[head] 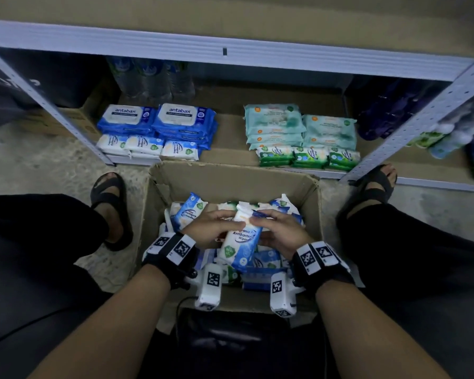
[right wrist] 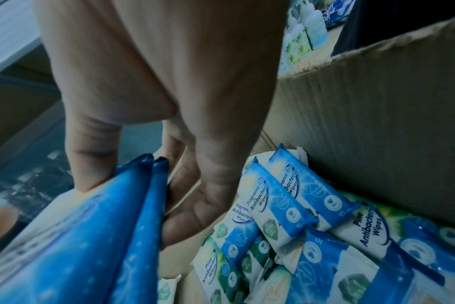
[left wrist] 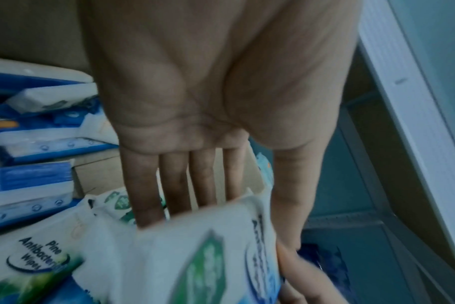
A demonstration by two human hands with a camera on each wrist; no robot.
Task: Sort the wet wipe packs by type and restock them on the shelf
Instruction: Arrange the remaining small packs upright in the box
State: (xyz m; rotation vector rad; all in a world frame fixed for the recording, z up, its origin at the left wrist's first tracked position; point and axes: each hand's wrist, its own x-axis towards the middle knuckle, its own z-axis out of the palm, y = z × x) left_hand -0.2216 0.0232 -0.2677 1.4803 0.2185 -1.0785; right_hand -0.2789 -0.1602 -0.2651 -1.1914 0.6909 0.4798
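Two hands: the left hand [head: 212, 228] and right hand [head: 278, 232] meet over the box, both gripping one pack.
Held pack: a soft white-and-blue plastic wet wipe pack [head: 241, 242] printed "Antibacterial Wipes", raised just above the box's contents; in the right wrist view two blue crimped ends sit side by side between thumb and fingers.
Left hand grip: fingers [left wrist: 146, 197] fairly straight behind the pack, thumb along its edge.
Right hand grip: fingers [right wrist: 195, 205] curled round the pack's end.
Box: an open, worn brown cardboard box [head: 230, 179] on the floor between the person's sandalled feet, holding loose blue and green pine packs.
Shelf: a grey metal shelf [head: 326, 173] lined with cardboard; blue stacks [head: 153, 129] left, pale green stacks [head: 301, 132] right.
Floor: rough grey concrete [head: 25, 160].
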